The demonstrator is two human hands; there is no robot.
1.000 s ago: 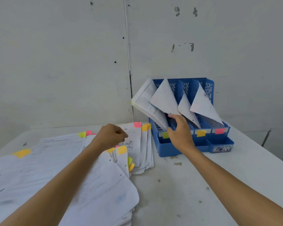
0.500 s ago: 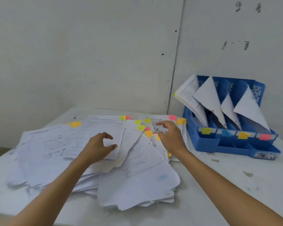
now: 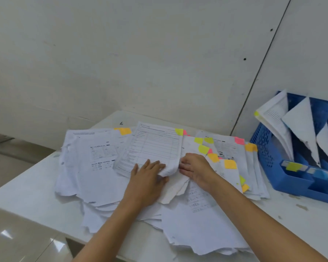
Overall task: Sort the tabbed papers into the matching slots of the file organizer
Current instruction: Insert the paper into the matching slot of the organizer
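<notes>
White table (image 3: 27,186) filling the lower view, near edge running toward 7 o'clock. Spread from centre out to 9 o'clock, a loose sprawl of white printed papers with coloured sticky tabs (image 3: 95,182), ragged near ends close to that edge: apt to slide off if dragged carelessly. At 3 o'clock, a blue perforated plastic file organizer (image 3: 263,148), partly cut off, with sheets already leaning in its slots.

Atop the sprawl, a lined white form sheet (image 3: 155,146), near corner buckled up between the hands. Left hand (image 3: 146,180) flat, fingers straight, pressing on that form. Right hand (image 3: 197,169) at 3 o'clock of the buckle, fingers bent against it; pinching or merely pushing, impossible to tell.

Likely troubles: a crease or tear at the buckle; two clinging sheets lifted as one; the yellow-green tab (image 3: 179,131) at the form's 1 o'clock corner misread among yellow neighbours, hence a wrong slot.
</notes>
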